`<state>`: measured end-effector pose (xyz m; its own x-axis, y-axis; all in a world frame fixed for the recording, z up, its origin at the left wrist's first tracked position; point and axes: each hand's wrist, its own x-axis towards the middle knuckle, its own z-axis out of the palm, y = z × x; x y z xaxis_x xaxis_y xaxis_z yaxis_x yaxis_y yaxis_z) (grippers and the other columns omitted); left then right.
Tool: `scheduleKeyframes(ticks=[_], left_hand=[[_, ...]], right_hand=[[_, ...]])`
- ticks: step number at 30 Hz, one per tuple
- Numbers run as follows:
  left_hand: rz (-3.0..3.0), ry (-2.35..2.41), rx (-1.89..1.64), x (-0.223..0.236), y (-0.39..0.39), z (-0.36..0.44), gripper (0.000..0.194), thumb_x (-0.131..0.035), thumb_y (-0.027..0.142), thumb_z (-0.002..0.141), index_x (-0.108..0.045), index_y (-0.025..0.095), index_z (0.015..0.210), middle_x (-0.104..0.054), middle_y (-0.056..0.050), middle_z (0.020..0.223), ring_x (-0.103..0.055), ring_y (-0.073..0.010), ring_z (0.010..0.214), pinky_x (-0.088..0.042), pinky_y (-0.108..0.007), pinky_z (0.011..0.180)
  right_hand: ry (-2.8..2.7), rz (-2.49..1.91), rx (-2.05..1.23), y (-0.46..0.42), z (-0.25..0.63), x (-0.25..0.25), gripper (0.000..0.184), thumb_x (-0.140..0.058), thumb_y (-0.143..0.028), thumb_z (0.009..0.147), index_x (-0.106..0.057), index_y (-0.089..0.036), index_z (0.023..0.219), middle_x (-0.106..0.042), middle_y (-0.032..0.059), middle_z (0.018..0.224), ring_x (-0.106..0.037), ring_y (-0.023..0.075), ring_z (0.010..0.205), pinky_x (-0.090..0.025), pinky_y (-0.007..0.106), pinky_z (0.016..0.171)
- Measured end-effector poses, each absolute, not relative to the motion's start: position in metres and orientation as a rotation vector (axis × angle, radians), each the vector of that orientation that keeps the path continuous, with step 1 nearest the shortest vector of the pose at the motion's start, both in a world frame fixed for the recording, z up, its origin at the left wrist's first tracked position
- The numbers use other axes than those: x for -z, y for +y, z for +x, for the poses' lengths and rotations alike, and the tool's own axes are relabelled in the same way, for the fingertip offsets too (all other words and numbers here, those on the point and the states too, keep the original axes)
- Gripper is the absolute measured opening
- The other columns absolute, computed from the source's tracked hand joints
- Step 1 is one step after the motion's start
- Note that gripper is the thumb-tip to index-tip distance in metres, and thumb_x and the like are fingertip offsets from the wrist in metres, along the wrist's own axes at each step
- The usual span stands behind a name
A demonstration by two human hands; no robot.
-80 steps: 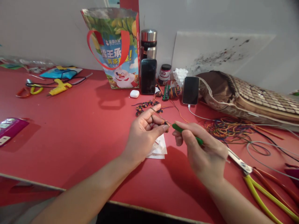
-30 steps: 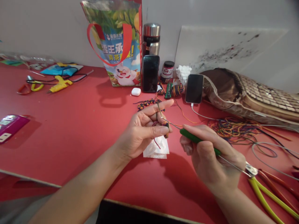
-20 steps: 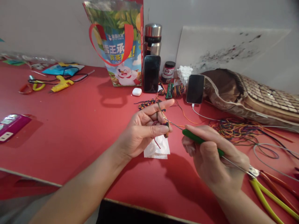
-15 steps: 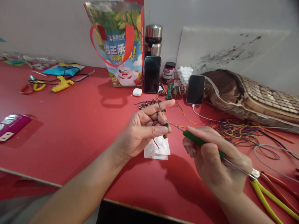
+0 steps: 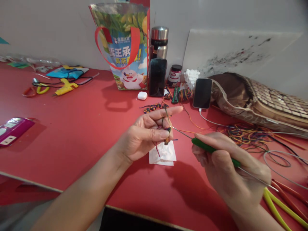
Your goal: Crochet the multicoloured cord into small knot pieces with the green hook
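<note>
Between thumb and fingers, my left hand (image 5: 141, 134) pinches a small multicoloured crochet piece (image 5: 167, 139). Dark yarn runs up from it over the raised index finger, and a dark red yarn end hangs below. My right hand (image 5: 231, 170) is closed around the green grip of a crochet hook (image 5: 204, 145). The hook's thin metal tip meets the top of the crochet piece by my left fingers; whether it is inside a loop I cannot tell. Behind my left hand lies a finished-looking strip of small crocheted pieces (image 5: 152, 107). White paper (image 5: 162, 154) lies under the hands.
Tangled multicoloured yarn (image 5: 247, 138) lies right, near red-and-yellow pliers (image 5: 279, 205). Two phones, a thermos (image 5: 159, 41), a jar and a printed bag (image 5: 127, 54) stand at the back. A yellow glue gun (image 5: 64, 87) and a purple power strip (image 5: 15, 131) lie left.
My right hand has drawn back slightly right and down with the crochet hook. The crochet piece has tilted a little in my left fingers.
</note>
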<state>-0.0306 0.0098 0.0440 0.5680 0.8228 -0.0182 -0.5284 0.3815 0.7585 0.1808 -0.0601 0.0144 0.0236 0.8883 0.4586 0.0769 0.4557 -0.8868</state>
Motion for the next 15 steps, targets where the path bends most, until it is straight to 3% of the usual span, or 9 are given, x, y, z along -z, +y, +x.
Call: scheduleKeyframes(ticks=[4, 15], left_hand=[[0.731, 0.401, -0.812, -0.043, 0.011, -0.033, 0.055, -0.082, 0.012, 0.071, -0.079, 0.013, 0.126, -0.065, 0.0, 0.071, -0.06, -0.0103, 0.064, -0.048, -0.021, 0.063], [0.681, 0.372, -0.758, -0.042, 0.012, -0.031, 0.054, -0.08, 0.011, 0.069, -0.079, 0.01, 0.123, -0.065, -0.001, 0.069, -0.056, -0.01, 0.062, -0.042, -0.021, 0.057]], right_hand=[[-1.449, -0.821, -0.815, -0.059, 0.183, -0.02, 0.027, -0.066, -0.027, 0.105, -0.082, -0.033, 0.126, -0.074, 0.0042, 0.087, -0.066, 0.0166, 0.082, -0.053, 0.028, 0.065], [-1.424, -0.863, -0.834, -0.06, 0.187, -0.03, 0.026, -0.067, -0.021, 0.103, -0.085, -0.033, 0.119, -0.075, 0.0044, 0.082, -0.066, 0.0164, 0.076, -0.049, 0.027, 0.058]])
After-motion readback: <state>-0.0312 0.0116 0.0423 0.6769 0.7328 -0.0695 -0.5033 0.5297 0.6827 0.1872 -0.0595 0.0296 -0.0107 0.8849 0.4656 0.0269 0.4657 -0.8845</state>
